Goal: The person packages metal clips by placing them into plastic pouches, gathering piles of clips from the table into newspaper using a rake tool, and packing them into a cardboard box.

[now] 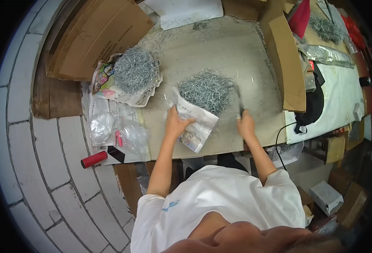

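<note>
My left hand (177, 123) is closed on a sheet of printed paper (200, 118), which is tilted against the near edge of a pile of small grey metal pins (205, 89). In my right hand (246, 123) is a thin, dark-handled tool (239, 99), smeared by motion. Its far end reaches the right side of the pile, and I cannot make out its exact kind. Some loose pins lie scattered around the pile on the worktable (249, 55).
A second heap of pins (135, 69) sits on crumpled printed paper at the left. Cardboard boxes (106, 33) and a cardboard wall (283, 63) border the work area. Clear plastic bags (131, 135) and a red cylinder (94, 159) lie at the front left. A black cable (277, 147) hangs at the right.
</note>
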`<action>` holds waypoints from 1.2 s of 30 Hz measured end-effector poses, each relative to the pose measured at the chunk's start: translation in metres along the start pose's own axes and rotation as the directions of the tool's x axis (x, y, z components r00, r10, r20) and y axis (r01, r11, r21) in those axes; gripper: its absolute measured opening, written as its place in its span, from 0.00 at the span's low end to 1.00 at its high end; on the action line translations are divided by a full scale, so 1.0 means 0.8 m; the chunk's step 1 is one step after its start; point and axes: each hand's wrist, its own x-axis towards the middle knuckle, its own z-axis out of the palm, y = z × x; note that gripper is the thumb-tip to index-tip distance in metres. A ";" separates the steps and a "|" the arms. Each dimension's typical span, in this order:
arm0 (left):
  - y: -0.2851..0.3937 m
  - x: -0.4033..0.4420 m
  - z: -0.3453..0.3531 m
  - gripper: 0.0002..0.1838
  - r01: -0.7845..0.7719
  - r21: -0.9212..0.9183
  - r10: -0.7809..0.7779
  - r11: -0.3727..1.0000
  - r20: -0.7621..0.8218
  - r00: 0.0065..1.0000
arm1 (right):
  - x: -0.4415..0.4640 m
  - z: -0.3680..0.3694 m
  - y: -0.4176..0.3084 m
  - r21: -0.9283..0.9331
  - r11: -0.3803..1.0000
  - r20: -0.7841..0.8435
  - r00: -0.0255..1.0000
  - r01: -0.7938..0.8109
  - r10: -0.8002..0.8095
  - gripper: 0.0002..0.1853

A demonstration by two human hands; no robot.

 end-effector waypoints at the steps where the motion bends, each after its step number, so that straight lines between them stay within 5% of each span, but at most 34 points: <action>1: 0.010 0.002 0.018 0.51 0.065 -0.003 -0.065 0.998 0.010 0.998 | -0.011 0.003 -0.012 0.001 1.000 -0.004 1.000 -0.010 0.010 0.13; 3: 0.011 0.004 0.044 0.52 0.104 -0.028 -0.105 0.994 -0.056 0.993 | -0.036 0.003 -0.039 0.198 0.978 0.084 0.993 0.068 -0.086 0.12; 6: -0.004 0.010 0.032 0.48 0.240 -0.122 -0.233 0.963 0.069 0.970 | -0.047 -0.047 -0.070 0.112 0.994 0.083 0.996 0.013 -0.023 0.13; 8: -0.052 0.018 0.047 0.39 0.204 -0.226 -0.187 0.952 0.097 0.978 | -0.049 -0.052 -0.058 0.108 0.989 -0.002 0.995 0.102 -0.102 0.13; 10: -0.047 0.019 0.038 0.30 0.316 -0.480 -0.216 0.818 0.252 0.943 | -0.041 -0.051 -0.047 0.060 0.988 -0.043 0.989 0.141 -0.139 0.13; 14: -0.060 0.019 0.054 0.26 0.224 -0.459 -0.203 0.860 0.096 0.975 | -0.023 -0.059 -0.041 -0.027 0.981 -0.006 0.982 0.190 -0.190 0.13; 20: -0.045 0.015 0.037 0.26 0.312 -0.484 -0.234 0.818 0.215 0.948 | -0.007 -0.043 -0.032 0.164 0.980 0.007 0.993 0.111 -0.114 0.12; 23: -0.063 0.005 0.049 0.23 0.323 -0.613 -0.215 0.721 0.245 0.945 | -0.016 -0.038 -0.024 0.413 0.897 -0.085 0.988 0.156 -0.133 0.10; 25: -0.055 0.008 0.046 0.22 0.334 -0.652 -0.204 0.681 0.269 0.941 | 0.001 -0.030 -0.003 0.497 0.858 0.144 0.987 -0.131 0.067 0.09; 30: -0.040 0.011 0.040 0.18 0.345 -0.653 -0.287 0.674 0.199 0.937 | -0.007 0.000 0.023 0.514 0.849 0.009 0.990 -0.123 0.138 0.10; 31: -0.033 0.016 0.034 0.18 0.341 -0.648 -0.278 0.681 0.203 0.939 | -0.013 0.004 0.019 0.527 0.821 0.177 0.973 -0.218 0.145 0.10; 33: -0.006 0.029 0.013 0.19 0.204 -0.505 -0.202 0.839 0.058 0.978 | -0.027 -0.002 -0.006 0.571 0.727 0.433 0.892 -0.382 0.128 0.12; 34: 0.021 0.035 -0.009 0.19 0.197 -0.500 -0.191 0.843 0.064 0.979 | -0.029 -0.014 -0.018 0.578 0.720 0.427 0.894 -0.384 0.134 0.12; 36: 0.088 0.047 -0.069 0.16 -0.109 -0.243 0.083 0.964 -0.117 0.990 | -0.034 -0.032 -0.033 0.640 0.491 0.617 0.776 -0.591 0.130 0.17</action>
